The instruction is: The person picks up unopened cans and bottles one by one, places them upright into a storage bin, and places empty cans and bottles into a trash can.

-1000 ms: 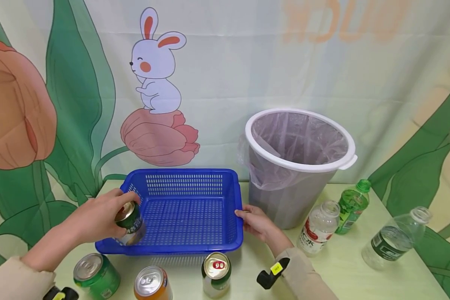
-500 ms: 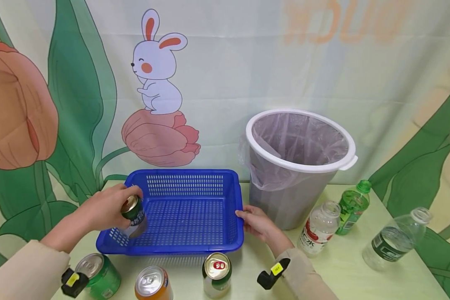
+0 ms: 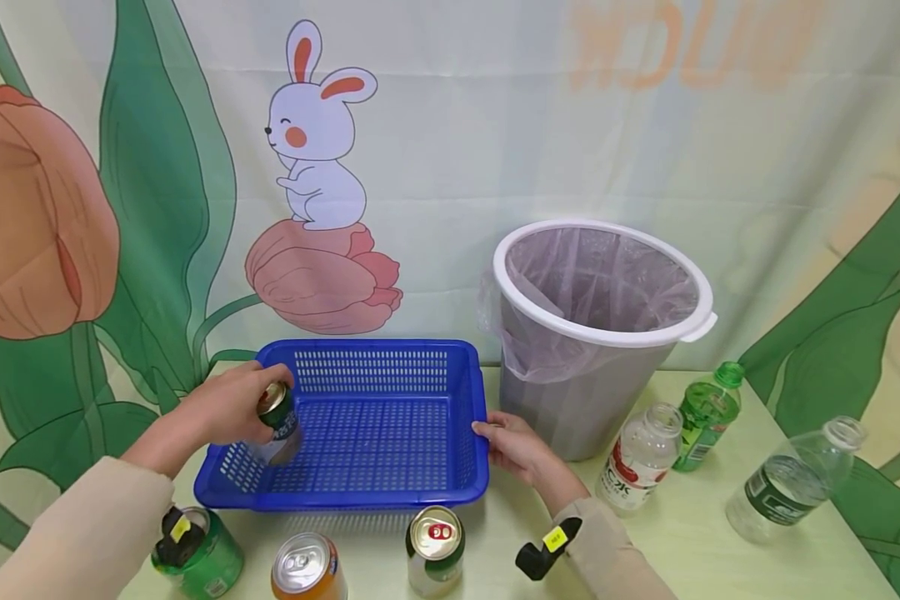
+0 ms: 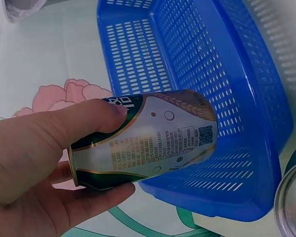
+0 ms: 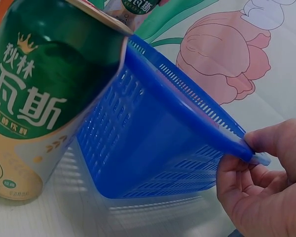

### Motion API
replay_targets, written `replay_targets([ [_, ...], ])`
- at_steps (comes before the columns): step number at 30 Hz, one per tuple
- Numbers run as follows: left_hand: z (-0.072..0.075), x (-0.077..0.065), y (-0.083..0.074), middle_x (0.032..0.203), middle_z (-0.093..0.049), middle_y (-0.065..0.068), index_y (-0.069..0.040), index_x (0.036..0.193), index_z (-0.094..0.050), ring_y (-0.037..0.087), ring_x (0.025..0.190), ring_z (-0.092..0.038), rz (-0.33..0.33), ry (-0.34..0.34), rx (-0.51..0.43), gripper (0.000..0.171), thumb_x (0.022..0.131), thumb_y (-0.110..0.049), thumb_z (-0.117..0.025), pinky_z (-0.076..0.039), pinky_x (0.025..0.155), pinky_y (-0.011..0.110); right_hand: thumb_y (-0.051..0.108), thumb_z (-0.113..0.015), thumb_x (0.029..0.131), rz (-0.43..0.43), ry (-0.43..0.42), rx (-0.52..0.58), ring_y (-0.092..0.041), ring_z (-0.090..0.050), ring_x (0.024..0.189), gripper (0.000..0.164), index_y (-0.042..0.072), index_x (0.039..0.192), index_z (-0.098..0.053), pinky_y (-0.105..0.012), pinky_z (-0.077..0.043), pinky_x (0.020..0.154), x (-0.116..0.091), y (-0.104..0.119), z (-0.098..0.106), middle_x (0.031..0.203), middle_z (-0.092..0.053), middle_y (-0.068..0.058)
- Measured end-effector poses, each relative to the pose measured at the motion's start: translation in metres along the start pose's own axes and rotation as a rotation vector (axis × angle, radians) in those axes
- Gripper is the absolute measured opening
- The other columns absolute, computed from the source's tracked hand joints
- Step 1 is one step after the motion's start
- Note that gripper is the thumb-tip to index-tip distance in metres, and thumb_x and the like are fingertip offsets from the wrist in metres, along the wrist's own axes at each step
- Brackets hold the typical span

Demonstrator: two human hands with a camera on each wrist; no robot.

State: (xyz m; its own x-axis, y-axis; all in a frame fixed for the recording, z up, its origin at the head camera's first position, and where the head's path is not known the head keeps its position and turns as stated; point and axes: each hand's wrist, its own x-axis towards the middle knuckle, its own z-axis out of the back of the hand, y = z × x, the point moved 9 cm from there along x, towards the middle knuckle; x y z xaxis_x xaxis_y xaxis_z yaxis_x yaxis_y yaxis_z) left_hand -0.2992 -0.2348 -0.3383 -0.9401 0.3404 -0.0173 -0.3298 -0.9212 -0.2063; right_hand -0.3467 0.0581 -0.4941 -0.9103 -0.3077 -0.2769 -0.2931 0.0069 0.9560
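My left hand point(image 3: 234, 406) grips a green and pale gold drink can point(image 4: 153, 138) by its upper part, thumb on one side and fingers on the other. The can is held within the left end of a blue plastic basket point(image 3: 375, 497); whether its base touches the basket floor I cannot tell. With my right hand point(image 3: 523, 450) I pinch the basket's right rim, thumb on top and fingers curled beneath, as the right wrist view shows. Just in front of the basket stands a similar green and gold can point(image 3: 435, 552).
A green can point(image 3: 210, 558) and an orange can point(image 3: 309, 568) stand along the front. Behind on the right is a grey bin point(image 3: 562, 408) with a plastic liner. Beside it stand a red-labelled bottle point(image 3: 637, 458), a green bottle point(image 3: 708, 412) and a clear bottle point(image 3: 783, 483).
My left hand has carried the can rightward, further inside the basket's left end. The right hand keeps its hold on the rim, and the basket stays in place.
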Motion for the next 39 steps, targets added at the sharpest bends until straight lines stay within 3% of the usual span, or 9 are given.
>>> replay_targets([
  [24,-0.020,0.029,0.014,0.098,-0.052,0.019,-0.008,0.112,-0.055,0.031,0.083,-0.056,0.066,0.029,-0.001,0.054,0.064,-0.009,-0.080,-0.053,0.067,0.043,0.009,-0.050,0.093,0.007,0.001,0.007,-0.010,-0.060,0.069,0.027,-0.008,0.114,-0.048,-0.023,-0.051,0.063,0.001,-0.003,0.002,0.084,-0.062,-0.005],
  [39,-0.028,0.040,0.034,0.103,-0.053,0.021,-0.008,0.113,-0.053,0.035,0.091,-0.055,0.136,0.032,-0.006,0.054,0.066,-0.011,-0.079,-0.052,0.070,0.048,0.009,-0.049,0.093,0.007,0.006,0.015,-0.010,-0.059,0.069,0.026,-0.008,0.113,-0.048,-0.023,-0.051,0.063,0.001,-0.001,0.001,0.081,-0.061,-0.002],
])
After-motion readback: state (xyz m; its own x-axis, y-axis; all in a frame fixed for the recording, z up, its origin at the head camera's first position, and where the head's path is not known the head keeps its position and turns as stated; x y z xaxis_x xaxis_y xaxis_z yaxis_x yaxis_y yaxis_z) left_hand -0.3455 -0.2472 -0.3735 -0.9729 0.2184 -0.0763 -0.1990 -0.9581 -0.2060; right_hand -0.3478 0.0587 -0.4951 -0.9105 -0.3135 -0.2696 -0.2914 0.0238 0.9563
